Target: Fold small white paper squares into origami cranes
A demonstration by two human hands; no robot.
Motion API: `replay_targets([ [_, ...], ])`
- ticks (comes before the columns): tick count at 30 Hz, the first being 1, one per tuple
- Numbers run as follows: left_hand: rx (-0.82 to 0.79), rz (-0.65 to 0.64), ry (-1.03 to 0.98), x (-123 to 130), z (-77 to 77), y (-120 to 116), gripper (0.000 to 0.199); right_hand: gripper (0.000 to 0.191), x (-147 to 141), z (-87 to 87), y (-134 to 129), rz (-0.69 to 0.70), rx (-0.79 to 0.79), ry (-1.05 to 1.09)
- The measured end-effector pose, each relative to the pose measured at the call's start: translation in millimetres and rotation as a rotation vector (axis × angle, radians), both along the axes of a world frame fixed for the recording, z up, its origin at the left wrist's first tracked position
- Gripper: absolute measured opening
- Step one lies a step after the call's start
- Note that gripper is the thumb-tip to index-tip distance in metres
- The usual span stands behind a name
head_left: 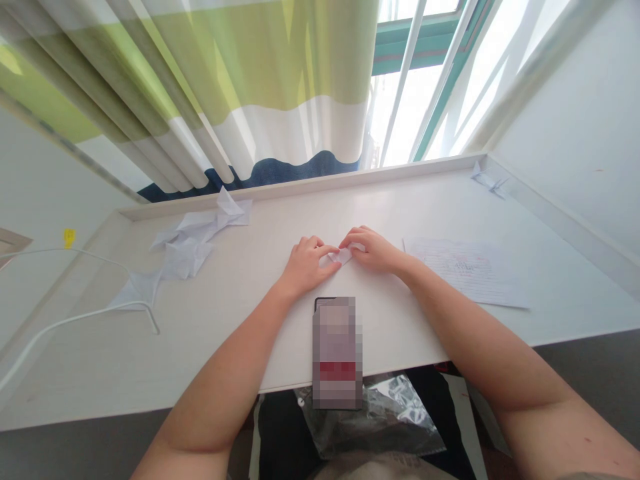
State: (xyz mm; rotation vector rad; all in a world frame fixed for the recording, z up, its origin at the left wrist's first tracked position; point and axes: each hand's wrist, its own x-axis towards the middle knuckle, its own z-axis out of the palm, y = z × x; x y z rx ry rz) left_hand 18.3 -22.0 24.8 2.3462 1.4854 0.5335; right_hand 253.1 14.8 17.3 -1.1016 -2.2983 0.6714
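A small white folded paper piece (343,255) lies on the white desk (210,313), mid-depth at centre. My left hand (306,262) pinches its left side with thumb and fingers curled. My right hand (373,248) presses on its right side with bent fingers. Both hands meet over the paper, which they mostly cover. A phone (337,351) with a blurred screen lies just in front of my hands, overhanging the desk's near edge.
Several folded white paper shapes (193,243) lie at the left back. A printed sheet (467,270) rests right of my hands, another paper figure (487,179) in the far right corner. A white cable (75,313) loops at left. Curtain and window stand behind.
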Motion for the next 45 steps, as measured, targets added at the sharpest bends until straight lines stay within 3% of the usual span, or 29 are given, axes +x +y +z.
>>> replay_targets([
  [3, 0.014, 0.012, 0.008, -0.3, 1.4, -1.1, 0.027, 0.052, 9.8, 0.0, 3.2, 0.067, -0.039, 0.005],
  [5, 0.017, 0.014, 0.013, -0.3, 2.4, -1.7, 0.027, 0.053, 12.9, -0.7, 5.1, 0.078, -0.051, 0.012],
  [23, 0.010, 0.007, 0.013, -7.3, 2.4, 0.2, 0.026, 0.021, 20.3, 5.4, 5.3, 0.160, -0.133, -0.008],
  [33, -0.034, 0.081, -0.019, -1.4, 0.2, 0.4, 0.024, 0.021, 23.4, 2.0, 11.1, 0.165, -0.175, 0.054],
  [45, -0.093, 0.082, -0.030, 1.3, 5.2, -0.2, 0.021, 0.022, 19.2, 10.7, 8.3, 0.124, -0.219, 0.086],
])
